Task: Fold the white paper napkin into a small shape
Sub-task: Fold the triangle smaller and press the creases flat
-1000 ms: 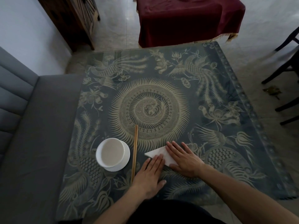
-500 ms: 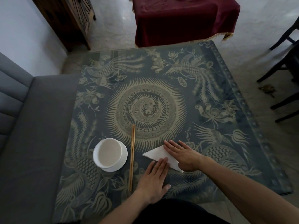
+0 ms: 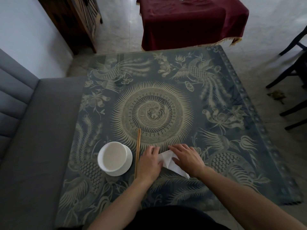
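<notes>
Both hands have shifted since a moment ago: the left hand [image 3: 150, 161] has slid up from below the paper to cover its left end, and the right hand [image 3: 186, 159] now presses on its right part. Under everything lies the worktop [image 3: 216, 100], covered in a dark cloth with pale phoenix patterns. At its near left stands a white bowl [image 3: 114, 158] on a saucer, with wooden chopsticks [image 3: 137, 151] just beside it, running away from the person. Between chopsticks and right wrist lies the white paper napkin [image 3: 167, 161], already folded to a pointed shape, pinned flat under both hands, which lie spread rather than pinching. Judging by looks, it is very light, limp and easily torn or shifted, so it is best held by flat fingertips near each crease line.
</notes>
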{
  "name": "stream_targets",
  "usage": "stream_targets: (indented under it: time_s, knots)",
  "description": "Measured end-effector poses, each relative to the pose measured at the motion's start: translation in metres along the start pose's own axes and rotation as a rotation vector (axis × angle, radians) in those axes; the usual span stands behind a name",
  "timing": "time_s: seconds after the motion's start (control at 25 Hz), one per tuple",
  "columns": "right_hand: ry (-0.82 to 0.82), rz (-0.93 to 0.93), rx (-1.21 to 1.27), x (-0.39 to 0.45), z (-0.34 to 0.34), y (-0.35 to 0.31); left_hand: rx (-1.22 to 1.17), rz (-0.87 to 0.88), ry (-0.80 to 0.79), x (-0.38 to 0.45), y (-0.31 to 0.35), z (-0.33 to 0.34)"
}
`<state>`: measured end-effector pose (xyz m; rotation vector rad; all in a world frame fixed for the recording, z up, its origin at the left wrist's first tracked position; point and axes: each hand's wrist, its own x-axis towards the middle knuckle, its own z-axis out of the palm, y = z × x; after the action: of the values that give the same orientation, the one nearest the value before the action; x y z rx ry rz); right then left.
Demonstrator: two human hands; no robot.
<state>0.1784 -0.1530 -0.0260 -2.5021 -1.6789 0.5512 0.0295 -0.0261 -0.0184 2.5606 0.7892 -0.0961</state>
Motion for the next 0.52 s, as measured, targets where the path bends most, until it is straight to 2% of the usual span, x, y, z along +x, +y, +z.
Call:
stream_targets:
  time_s: [0.12, 0.24, 0.4, 0.52]
  knots:
    - [-0.015, 0.065, -0.064, 0.009, 0.002, -0.008, 0.083, -0.109, -0.100, 0.011, -0.002, -0.002]
    - [-0.038, 0.127, -0.027, 0.015, 0.001, -0.006, 0.090, -0.154, -0.122, 0.016, -0.004, 0.000]
    - [-0.040, 0.114, 0.005, 0.015, 0.000, -0.002, 0.083, -0.206, -0.131, 0.018, -0.002, -0.002]
    - [-0.048, 0.104, 0.002, 0.016, -0.001, -0.002, -0.010, -0.245, -0.162, 0.018, 0.001, -0.003]
